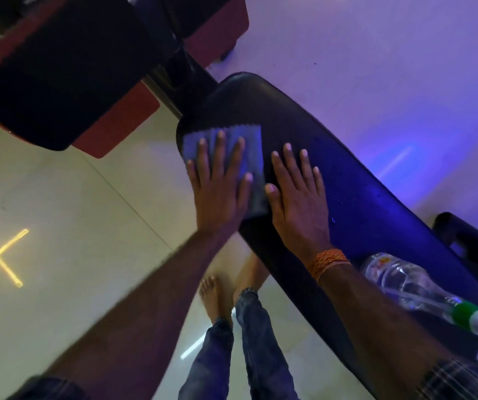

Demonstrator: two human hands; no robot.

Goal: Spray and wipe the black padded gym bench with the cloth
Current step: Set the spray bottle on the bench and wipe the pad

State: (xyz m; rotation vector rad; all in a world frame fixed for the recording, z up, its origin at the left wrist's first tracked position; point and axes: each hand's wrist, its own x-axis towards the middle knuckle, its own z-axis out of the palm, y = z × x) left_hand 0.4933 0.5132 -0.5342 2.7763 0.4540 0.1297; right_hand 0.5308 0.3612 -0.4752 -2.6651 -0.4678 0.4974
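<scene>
Now the flat left hand (220, 186) presses the blue-grey square cloth (226, 157) onto the long black padded bench (362, 203); the flat right hand (298, 197) holds nothing. Wiping goes on, I think. Next, slide the cloth toward the clear plastic spray bottle (405, 281).

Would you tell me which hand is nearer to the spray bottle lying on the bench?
Right. The right hand lies flat on the bench pad, up-pad from the spray bottle; the left hand presses the cloth farther away.

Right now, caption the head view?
Left hand presses cloth flat on bench; right hand rests beside it.
</scene>
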